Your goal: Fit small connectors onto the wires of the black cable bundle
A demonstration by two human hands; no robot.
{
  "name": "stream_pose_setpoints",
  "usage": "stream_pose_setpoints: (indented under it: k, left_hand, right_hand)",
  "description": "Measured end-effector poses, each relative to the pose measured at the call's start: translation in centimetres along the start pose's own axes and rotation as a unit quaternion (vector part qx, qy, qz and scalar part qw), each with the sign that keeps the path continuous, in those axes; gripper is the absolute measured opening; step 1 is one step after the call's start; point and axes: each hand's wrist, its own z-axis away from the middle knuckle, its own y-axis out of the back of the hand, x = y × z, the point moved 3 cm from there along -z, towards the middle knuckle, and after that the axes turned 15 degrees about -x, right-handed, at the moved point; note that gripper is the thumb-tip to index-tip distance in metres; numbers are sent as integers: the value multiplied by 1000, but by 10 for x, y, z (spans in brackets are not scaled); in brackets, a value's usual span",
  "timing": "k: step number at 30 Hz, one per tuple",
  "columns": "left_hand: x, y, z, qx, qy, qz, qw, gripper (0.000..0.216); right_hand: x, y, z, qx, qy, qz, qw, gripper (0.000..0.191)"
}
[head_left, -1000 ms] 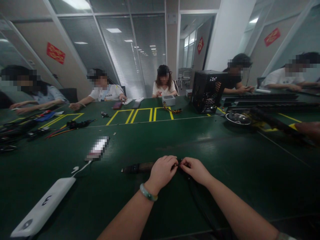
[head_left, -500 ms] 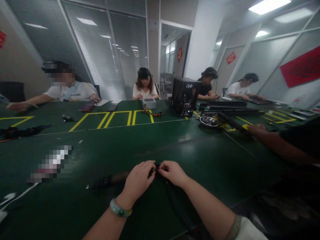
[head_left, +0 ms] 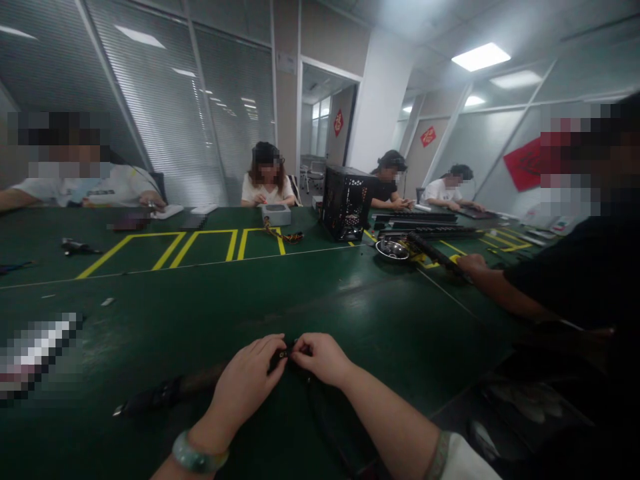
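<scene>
My left hand (head_left: 245, 387), with a jade-like bangle on its wrist, has its thumb and fingers closed on a small black piece (head_left: 283, 354) with a bright metallic spot. My right hand (head_left: 324, 360) pinches the same dark piece from the other side, fingertips almost touching the left ones. Beside the left hand, a long black strap-like thing (head_left: 165, 393) with a shiny metal tip lies on the table. Below the right hand, a dark band (head_left: 320, 417) curves toward me. Whether these parts join under my fingers is hidden.
A co-worker's arm (head_left: 505, 287) at right reaches to a long black bar beside a metal bowl (head_left: 393, 250). A black computer case (head_left: 346, 203) and a grey power supply (head_left: 276, 215) stand farther back. Several people sit around the green table (head_left: 200, 300).
The view has swung to the right, so things sit farther left, and the co-worker at right shows more. Both hands keep their pinch on the small black piece.
</scene>
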Motion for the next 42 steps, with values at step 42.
stream_pose_setpoints:
  k: [42]
  left_hand:
    - [0, 0, -4, -11, -17, 0, 1000, 21]
  right_hand:
    - [1, 0, -2, -2, -9, 18, 1000, 11]
